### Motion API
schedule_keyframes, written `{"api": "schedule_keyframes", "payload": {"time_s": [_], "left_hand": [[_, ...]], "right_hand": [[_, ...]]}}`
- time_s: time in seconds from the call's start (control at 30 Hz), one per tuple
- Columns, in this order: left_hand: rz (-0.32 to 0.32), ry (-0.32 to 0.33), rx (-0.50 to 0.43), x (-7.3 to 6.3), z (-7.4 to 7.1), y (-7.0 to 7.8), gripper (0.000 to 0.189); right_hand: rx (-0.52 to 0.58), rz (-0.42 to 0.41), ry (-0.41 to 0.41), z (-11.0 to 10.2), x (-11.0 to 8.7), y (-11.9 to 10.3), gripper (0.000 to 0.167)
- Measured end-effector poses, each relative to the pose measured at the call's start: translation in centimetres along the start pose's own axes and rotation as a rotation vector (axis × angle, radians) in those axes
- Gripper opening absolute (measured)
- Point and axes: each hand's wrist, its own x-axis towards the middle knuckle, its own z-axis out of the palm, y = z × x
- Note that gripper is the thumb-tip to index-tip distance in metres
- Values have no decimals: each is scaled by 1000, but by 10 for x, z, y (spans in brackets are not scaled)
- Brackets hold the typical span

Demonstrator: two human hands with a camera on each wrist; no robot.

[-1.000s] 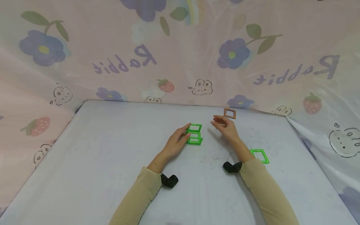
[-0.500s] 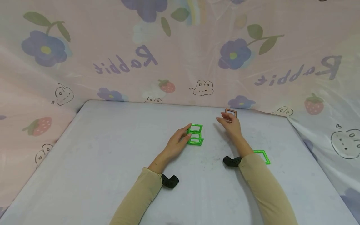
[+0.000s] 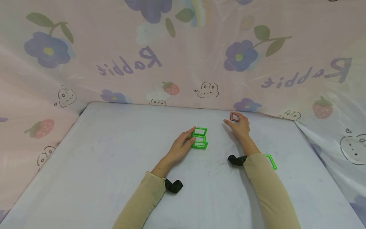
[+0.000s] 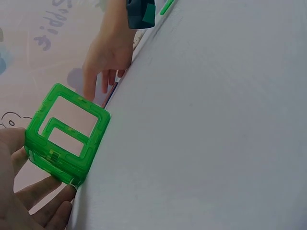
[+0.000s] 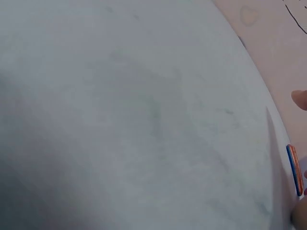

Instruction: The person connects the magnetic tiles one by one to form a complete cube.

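Observation:
My left hand [image 3: 178, 148] holds a small structure of joined green magnetic tiles [image 4: 98, 136] by its left side, thumb on the near part and fingers behind. These square frames stand on the white table, with open windows showing through them. Farther back, my right hand [image 3: 241, 127] reaches over an orange magnetic tile [image 3: 231, 117], thumb apart from the fingers, which overlap the tile's right part. Only the tile's thin edge and some fingertips appear at the right border of the right wrist view. A loose green magnetic tile [image 3: 273, 161] lies partly hidden behind my right forearm.
The white table [image 3: 100, 159] ends at the back against a patterned curtain [image 3: 183, 57], close behind the orange tile. Black wrist-worn devices stick out from the left cuff [image 3: 174, 186] and the right cuff [image 3: 236, 160].
My right hand has moved right and back to the orange tile, its thumb and fingers spreading. My right forearm covers more of the loose green tile. My left hand keeps its hold.

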Motion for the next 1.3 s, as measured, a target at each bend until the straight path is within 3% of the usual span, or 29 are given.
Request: {"api": "schedule_keyframes", "payload": {"time_s": [0.4, 0.87, 1.3], "left_hand": [[17, 5, -4, -1, 2, -1, 50], [31, 5, -3, -1, 2, 0, 51], [26, 6, 9, -1, 0, 0, 51]], "right_hand": [[-20, 30, -4, -4, 10, 4, 79], [-74, 85, 116, 1, 18, 0, 71], [-131, 129, 142, 6, 20, -3, 67]]}}
